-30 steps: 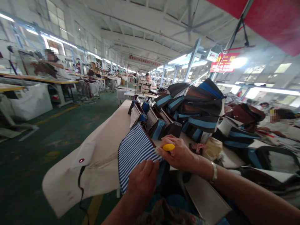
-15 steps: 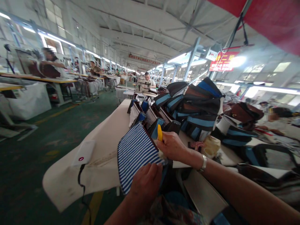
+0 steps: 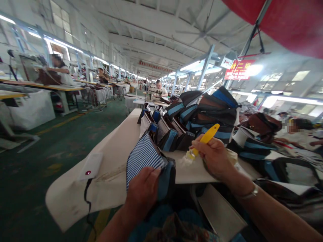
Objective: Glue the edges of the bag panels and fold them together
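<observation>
My left hand is closed on the near edge of a bag piece with blue-and-white striped lining and a black-and-blue outer side. The piece stands tilted on the cream-covered table. Raised over the table, my right hand grips a brush by its yellow handle. Its pale bristles point down and left, apart from the striped piece. Behind my right hand, a pale container is partly hidden.
Several folded bag pieces stand in rows just beyond the striped one. A tall pile of black, brown and blue pieces rises at the back right. A white power bank with a black cable lies at left. Other people sit at sewing machines farther off.
My right hand has moved right with the brush, away from the striped piece. The piece has tilted, showing more of its blue outer side; my left hand has shifted slightly left.
</observation>
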`<state>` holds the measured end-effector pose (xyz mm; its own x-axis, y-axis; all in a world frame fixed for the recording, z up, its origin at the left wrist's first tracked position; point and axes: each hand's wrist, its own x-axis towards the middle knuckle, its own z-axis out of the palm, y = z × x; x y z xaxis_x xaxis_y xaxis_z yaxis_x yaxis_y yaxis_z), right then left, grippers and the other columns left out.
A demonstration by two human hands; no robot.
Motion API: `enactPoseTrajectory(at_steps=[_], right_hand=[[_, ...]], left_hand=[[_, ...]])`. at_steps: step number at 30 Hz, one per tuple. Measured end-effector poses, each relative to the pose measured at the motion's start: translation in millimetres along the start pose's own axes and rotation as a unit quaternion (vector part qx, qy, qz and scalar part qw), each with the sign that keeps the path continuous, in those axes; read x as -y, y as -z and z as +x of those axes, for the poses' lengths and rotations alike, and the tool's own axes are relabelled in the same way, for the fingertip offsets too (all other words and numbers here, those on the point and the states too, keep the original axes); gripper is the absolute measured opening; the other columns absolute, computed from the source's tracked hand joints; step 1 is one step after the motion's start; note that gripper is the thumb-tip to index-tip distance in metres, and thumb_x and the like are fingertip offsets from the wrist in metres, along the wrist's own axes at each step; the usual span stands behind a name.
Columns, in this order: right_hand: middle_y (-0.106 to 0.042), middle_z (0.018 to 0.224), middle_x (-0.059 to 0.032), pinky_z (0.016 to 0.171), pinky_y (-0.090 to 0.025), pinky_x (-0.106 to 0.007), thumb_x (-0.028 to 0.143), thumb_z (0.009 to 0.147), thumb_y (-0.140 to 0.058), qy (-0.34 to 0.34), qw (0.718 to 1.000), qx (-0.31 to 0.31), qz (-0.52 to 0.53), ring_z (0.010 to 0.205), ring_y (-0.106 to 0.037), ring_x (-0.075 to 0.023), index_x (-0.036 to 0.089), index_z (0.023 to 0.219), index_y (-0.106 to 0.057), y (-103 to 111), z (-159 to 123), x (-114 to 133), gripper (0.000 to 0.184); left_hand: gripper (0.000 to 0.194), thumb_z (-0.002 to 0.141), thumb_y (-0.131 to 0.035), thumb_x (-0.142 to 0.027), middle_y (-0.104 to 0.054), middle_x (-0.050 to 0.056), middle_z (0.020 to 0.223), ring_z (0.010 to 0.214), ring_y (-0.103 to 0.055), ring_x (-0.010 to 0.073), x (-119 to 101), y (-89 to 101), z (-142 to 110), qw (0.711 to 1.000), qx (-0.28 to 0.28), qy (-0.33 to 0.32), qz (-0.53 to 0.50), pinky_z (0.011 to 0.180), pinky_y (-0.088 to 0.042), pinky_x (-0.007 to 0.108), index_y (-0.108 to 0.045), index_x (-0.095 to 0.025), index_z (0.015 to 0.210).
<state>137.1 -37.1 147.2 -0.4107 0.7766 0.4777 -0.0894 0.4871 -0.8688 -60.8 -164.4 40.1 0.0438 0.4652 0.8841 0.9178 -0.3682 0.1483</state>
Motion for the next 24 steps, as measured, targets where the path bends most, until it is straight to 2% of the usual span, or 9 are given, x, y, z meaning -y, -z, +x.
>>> enactPoseTrajectory(at_steps=[2, 5, 7, 9, 11, 14, 17, 21, 24], right_hand=[[-0.04, 0.047, 0.009, 0.05, -0.04, -0.022, 0.031, 0.075, -0.074, -0.093, 0.978, -0.055, 0.176, 0.04, -0.027, -0.0062, 0.019, 0.07, -0.056, 1.5, -6.8, -6.6, 0.023], [-0.031, 0.041, 0.0115, 0.062, -0.052, -0.031, 0.031, 0.076, -0.071, -0.194, 0.921, 0.011, 0.338, 0.036, -0.018, -0.0053, 0.02, 0.067, -0.053, -13.2, -24.4, -21.6, 0.023], [-0.033, 0.044, 0.0107, 0.07, -0.054, -0.036, 0.032, 0.075, -0.071, -0.193, 0.9, 0.045, 0.389, 0.038, -0.02, -0.006, 0.02, 0.067, -0.052, -30.9, -34.2, -28.9, 0.023], [-0.033, 0.046, 0.01, 0.066, -0.053, -0.032, 0.033, 0.073, -0.071, -0.18, 0.892, 0.051, 0.412, 0.038, -0.019, -0.0059, 0.02, 0.066, -0.05, -49.1, -38.3, -32.2, 0.026], [-0.032, 0.047, 0.0099, 0.054, -0.048, -0.026, 0.036, 0.073, -0.07, -0.18, 0.888, 0.047, 0.421, 0.037, -0.014, -0.0052, 0.02, 0.065, -0.049, -63.8, -37.4, -32.4, 0.027], [-0.031, 0.048, 0.01, 0.047, -0.041, -0.023, 0.04, 0.074, -0.068, -0.186, 0.876, 0.043, 0.442, 0.038, -0.01, -0.005, 0.02, 0.068, -0.052, -78.2, -33.8, -30.2, 0.026], [-0.029, 0.045, 0.0097, 0.044, -0.035, -0.02, 0.04, 0.075, -0.069, -0.185, 0.865, 0.05, 0.464, 0.038, -0.013, -0.0055, 0.02, 0.067, -0.051, -92.2, -34.5, -29.9, 0.028], [-0.028, 0.044, 0.0095, 0.041, -0.03, -0.018, 0.04, 0.076, -0.071, -0.201, 0.843, 0.03, 0.498, 0.039, -0.015, -0.0055, 0.019, 0.062, -0.047, -113.9, -41.0, -33.2, 0.035], [-0.032, 0.046, 0.0096, 0.038, -0.026, -0.017, 0.04, 0.075, -0.074, -0.216, 0.836, 0.019, 0.505, 0.038, -0.015, -0.0046, 0.019, 0.065, -0.051, -116.8, -41.6, -32.1, 0.033]], left_hand=[[0.015, 0.091, -0.055, -0.01, -0.065, 0.005, 0.089, 0.082, -0.062, 0.0134, 4.8, 17.4, 10.3, 0.997, -0.014, 0.047, -0.053, 0.075, -0.051, 0.024, -0.062, -0.015, 0.104], [0.008, 0.091, -0.059, -0.022, -0.065, 0.0, 0.089, 0.08, -0.063, 0.0122, 8.8, 35.0, 20.8, 0.986, 0.003, 0.136, -0.095, 0.071, -0.051, 0.022, -0.064, -0.02, 0.097], [0.011, 0.091, -0.061, -0.03, -0.066, -0.002, 0.087, 0.076, -0.064, 0.0124, 12.8, 35.8, 22.2, 0.975, 0.002, 0.205, -0.088, 0.067, -0.05, 0.022, -0.063, -0.022, 0.098], [0.02, 0.089, -0.062, -0.034, -0.066, -0.001, 0.086, 0.073, -0.065, 0.0133, 18.7, 31.3, 20.5, 0.968, -0.028, 0.241, -0.057, 0.065, -0.051, 0.023, -0.06, -0.021, 0.104], [0.02, 0.092, -0.057, -0.033, -0.066, 0.001, 0.089, 0.077, -0.065, 0.0148, 23.6, 28.7, 18.2, 0.977, -0.035, 0.208, -0.021, 0.068, -0.052, 0.024, -0.058, -0.021, 0.108], [0.021, 0.096, -0.043, -0.027, -0.063, 0.005, 0.097, 0.085, -0.064, 0.0165, 21.8, 36.5, 17.9, 0.99, 0.027, 0.136, 0.031, 0.073, -0.052, 0.027, -0.061, -0.022, 0.106], [0.025, 0.095, -0.046, -0.033, -0.062, 0.008, 0.108, 0.093, -0.064, 0.0196, 8.1, 49.8, 20.8, 0.981, 0.074, 0.171, 0.046, 0.077, -0.054, 0.031, -0.059, -0.022, 0.114], [0.038, 0.082, -0.063, -0.04, -0.062, 0.012, 0.116, 0.105, -0.061, 0.0297, -6.7, 52.5, 22.1, 0.971, 0.032, 0.218, 0.089, 0.088, -0.054, 0.046, -0.062, -0.018, 0.113], [0.027, 0.085, -0.059, -0.033, -0.065, 0.01, 0.114, 0.105, -0.062, 0.0274, -4.8, 49.0, 22.3, 0.967, 0.027, 0.248, 0.04, 0.092, -0.052, 0.045, -0.068, -0.019, 0.106]])
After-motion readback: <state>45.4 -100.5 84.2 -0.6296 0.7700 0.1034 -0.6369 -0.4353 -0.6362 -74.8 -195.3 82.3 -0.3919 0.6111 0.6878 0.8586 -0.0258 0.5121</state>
